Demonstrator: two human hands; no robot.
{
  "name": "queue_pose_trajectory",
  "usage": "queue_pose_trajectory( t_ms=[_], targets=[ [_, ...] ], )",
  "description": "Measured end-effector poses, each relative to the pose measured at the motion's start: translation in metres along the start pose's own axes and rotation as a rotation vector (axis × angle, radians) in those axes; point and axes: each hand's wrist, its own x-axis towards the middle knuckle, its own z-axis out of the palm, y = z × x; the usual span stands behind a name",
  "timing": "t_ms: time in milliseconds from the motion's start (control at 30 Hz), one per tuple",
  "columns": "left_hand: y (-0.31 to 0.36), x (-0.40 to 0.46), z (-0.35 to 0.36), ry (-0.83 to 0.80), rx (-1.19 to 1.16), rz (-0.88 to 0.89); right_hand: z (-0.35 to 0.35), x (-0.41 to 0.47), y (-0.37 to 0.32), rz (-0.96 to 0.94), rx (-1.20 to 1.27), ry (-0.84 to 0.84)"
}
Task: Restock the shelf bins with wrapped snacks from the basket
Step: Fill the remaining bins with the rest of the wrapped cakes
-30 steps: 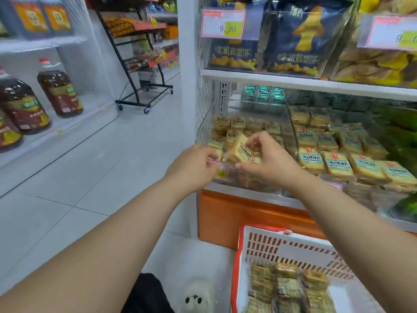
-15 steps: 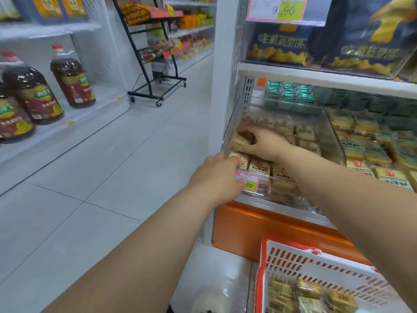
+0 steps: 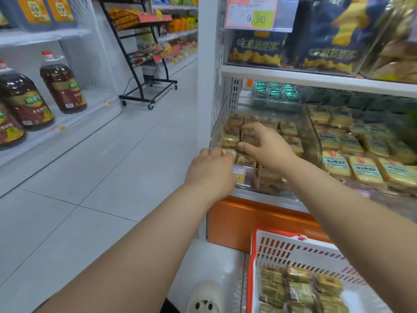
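A clear shelf bin (image 3: 314, 141) holds rows of yellow wrapped snacks (image 3: 288, 128). My right hand (image 3: 268, 145) reaches into the bin, thumb and fingers curled round one wrapped snack (image 3: 248, 137) in the middle rows. My left hand (image 3: 209, 170) is at the bin's front left corner. Its fingers curl over the rim onto a front-row snack (image 3: 230, 152); its thumb is hidden. The white basket with a red rim (image 3: 253, 256) sits on the floor at the lower right, with several darker wrapped snacks (image 3: 300, 288) in it.
A neighbouring bin (image 3: 361, 168) of similar packets lies to the right. Blue snack bags (image 3: 257, 48) fill the shelf above. Oil bottles (image 3: 62, 84) line the left shelf, and a black wheeled rack (image 3: 144, 64) stands down the tiled aisle. An orange base panel (image 3: 248, 222) runs below the bin.
My right hand carried a packet from in front of the bin into it and now sits over the middle rows. My left hand rose from the price tag to the front-row packet.
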Motion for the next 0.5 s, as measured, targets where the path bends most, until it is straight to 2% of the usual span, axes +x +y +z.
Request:
queue_pose_trajectory(
  t_ms=[100,233,333,400,500],
  targets=[
    [0.009,-0.018,0.004,0.086,-0.003,0.061,-0.012,-0.064,-0.003,0.089,0.178,0.099],
    [0.038,-0.058,0.028,0.007,-0.119,0.12,-0.007,-0.154,0.004,0.254,0.391,0.154],
    [0.068,-0.089,0.065,-0.098,-0.21,0.116,0.016,-0.214,0.029,0.389,0.433,0.073],
    [0.088,-0.107,0.095,-0.199,-0.229,0.127,0.033,-0.251,0.05,0.505,0.425,-0.048],
    [0.109,-0.13,0.138,-0.321,-0.277,0.093,0.057,-0.306,0.079,0.652,0.233,-0.282]
  ],
)
